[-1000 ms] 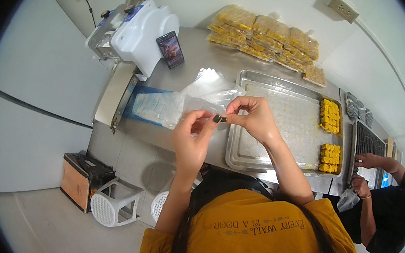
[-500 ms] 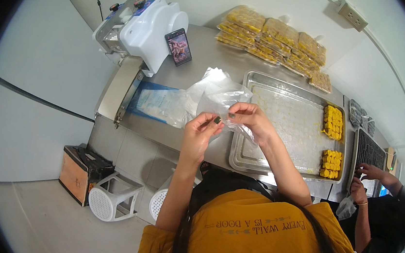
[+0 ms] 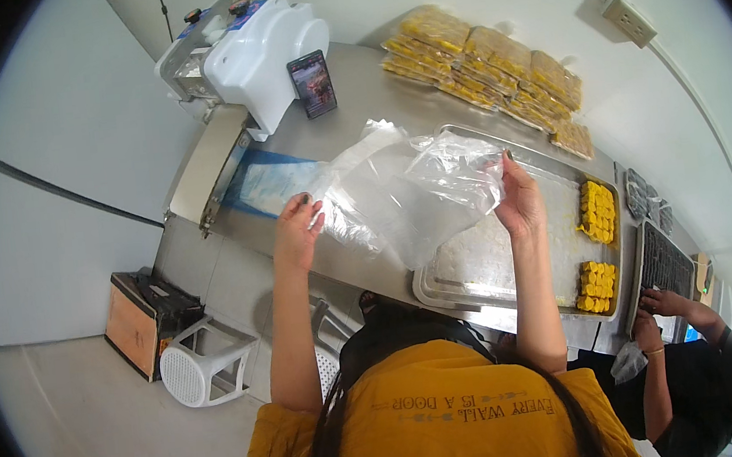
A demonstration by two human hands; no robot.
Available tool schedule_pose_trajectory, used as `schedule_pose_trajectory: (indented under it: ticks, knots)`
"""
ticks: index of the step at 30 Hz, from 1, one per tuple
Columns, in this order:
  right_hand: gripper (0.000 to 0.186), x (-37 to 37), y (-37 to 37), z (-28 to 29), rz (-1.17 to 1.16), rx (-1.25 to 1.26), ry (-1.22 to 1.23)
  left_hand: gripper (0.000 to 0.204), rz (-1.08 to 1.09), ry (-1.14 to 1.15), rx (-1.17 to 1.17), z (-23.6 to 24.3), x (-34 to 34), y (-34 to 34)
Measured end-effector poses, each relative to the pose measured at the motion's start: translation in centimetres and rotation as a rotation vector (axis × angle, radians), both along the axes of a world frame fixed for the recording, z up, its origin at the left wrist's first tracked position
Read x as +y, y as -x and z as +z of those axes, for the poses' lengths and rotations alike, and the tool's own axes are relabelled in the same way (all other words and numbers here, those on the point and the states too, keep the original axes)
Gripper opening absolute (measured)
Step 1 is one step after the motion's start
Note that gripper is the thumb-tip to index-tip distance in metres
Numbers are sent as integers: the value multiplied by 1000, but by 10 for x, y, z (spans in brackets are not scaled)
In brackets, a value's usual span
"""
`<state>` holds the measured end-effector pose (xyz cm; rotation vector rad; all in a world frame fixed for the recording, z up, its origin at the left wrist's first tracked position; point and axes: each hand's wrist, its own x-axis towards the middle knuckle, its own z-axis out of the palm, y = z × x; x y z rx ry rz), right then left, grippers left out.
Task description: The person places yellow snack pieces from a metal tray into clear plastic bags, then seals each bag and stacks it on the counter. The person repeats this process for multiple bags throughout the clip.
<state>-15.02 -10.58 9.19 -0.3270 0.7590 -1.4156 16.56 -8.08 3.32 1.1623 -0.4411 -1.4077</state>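
Note:
A clear plastic bag (image 3: pixel 435 209) is stretched out in front of me, over the table and the near left part of a metal tray (image 3: pixel 485 270). My right hand (image 3: pixel 519 198) is closed on its bunched right end. At the opposite end, the curled fingers of my left hand (image 3: pixel 298 233) pinch the film's edge. Behind and partly under the bag lies a stack of clear plastic bags (image 3: pixel 363 154). Two blocks of yellow food pieces, one farther back (image 3: pixel 597 212) and one nearer (image 3: pixel 596 286), sit at the tray's right end.
A white machine (image 3: pixel 261 58) stands back left, a propped phone (image 3: pixel 312 84) beside it. Filled bags of yellow food (image 3: pixel 491 67) are piled by the wall. A blue-edged packet (image 3: pixel 269 185) lies left. A plastic stool (image 3: pixel 199 368) stands below. A co-worker's hands (image 3: pixel 656 315) work at a black tray (image 3: pixel 662 262).
My hands have moved widely apart, the left one leftward and the right one rightward and up. The plastic bag, bunched between my fingers before, is now spread out between them.

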Motion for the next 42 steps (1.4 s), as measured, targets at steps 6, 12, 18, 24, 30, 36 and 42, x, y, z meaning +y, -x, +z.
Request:
schedule_pose_trajectory:
  ticks: [6, 12, 18, 24, 30, 36, 42]
  knots:
    - [6, 2, -6, 8, 42, 152, 131, 31, -311, -2, -75, 38, -4, 21]
    - [4, 7, -24, 0, 223, 195, 205, 23, -460, 69, -134, 45, -21, 75]
    - [8, 13, -30, -10, 216, 112, 148, 19, -324, 24, 106, 22, -27, 73]
    - [11, 22, -25, 7, 13, 7, 78, 20, -74, -40, 90, 16, -35, 43]
    - [11, 17, -13, 17, 211, 109, 201, 25, -438, 224, -136, 41, -31, 50]
    - [10, 17, -26, 8, 186, 138, 186, 19, -828, 378, -196, 45, -28, 82]
    - [10, 24, -26, 13, 188, 160, 166, 11, -573, 346, -93, 39, -28, 76]
